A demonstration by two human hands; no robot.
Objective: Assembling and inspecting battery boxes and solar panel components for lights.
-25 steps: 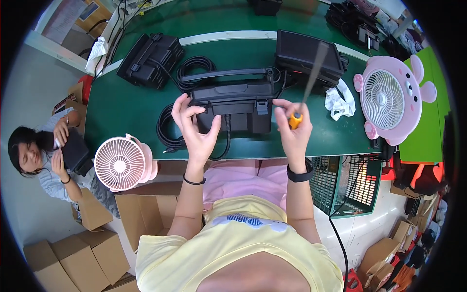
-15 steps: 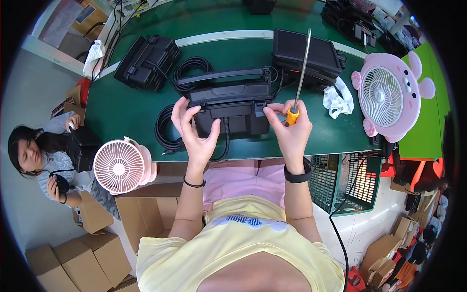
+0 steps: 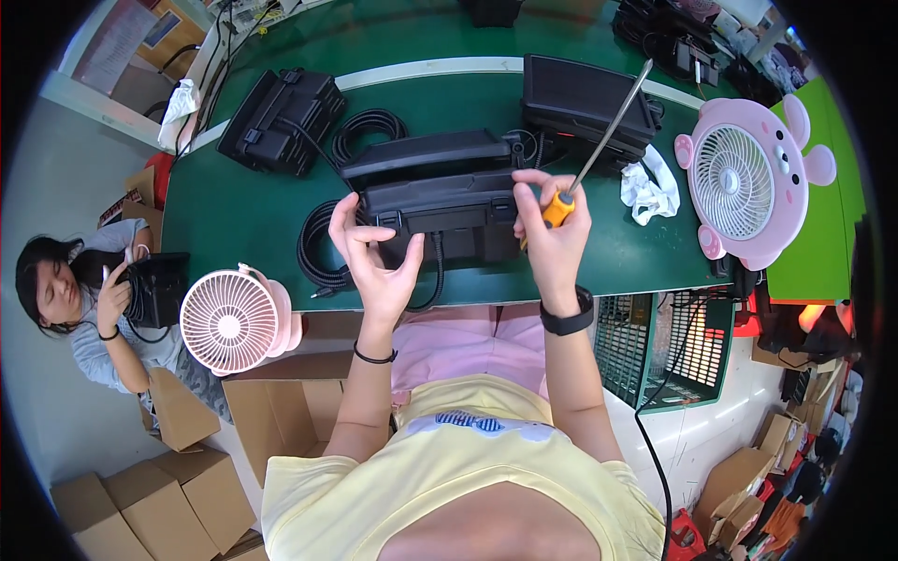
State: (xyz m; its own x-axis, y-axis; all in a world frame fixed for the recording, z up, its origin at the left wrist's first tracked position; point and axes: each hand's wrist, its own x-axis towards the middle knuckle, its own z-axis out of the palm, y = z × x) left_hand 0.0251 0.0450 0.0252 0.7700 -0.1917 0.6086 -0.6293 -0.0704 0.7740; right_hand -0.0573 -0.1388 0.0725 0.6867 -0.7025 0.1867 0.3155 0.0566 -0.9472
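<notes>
While the long steel-shafted screwdriver with the orange handle point(image 3: 572, 192) stays tilted up and away from the work, the sensible thing, as I judge it, is to keep the black plastic box-shaped device point(image 3: 440, 201) from sliding on the green-topped workbench point(image 3: 243, 220), and to bring the tip down squarely rather than at this slant.

Head view: the right hand point(image 3: 552, 234) is clenched around the orange handle, its fingers point(image 3: 535, 182) curled over the device's right end and touching its top edge; the shaft runs up and to the right, over a second black unit point(image 3: 580, 98), its tip well clear of the device. The left hand point(image 3: 374, 262) is released, palm open and fingers point(image 3: 341, 220) spread upright at the device's left front corner, close against it, though whether they press on it I cannot tell. The device lies at the near edge of the bench, between the two hands, with a coiled black cable point(image 3: 323, 252) just beside its left end, behind the left hand. A crumpled white cloth point(image 3: 650, 192) lies near the right hand, and a pink animal-shaped desk fan point(image 3: 748, 182) stands further right.
</notes>
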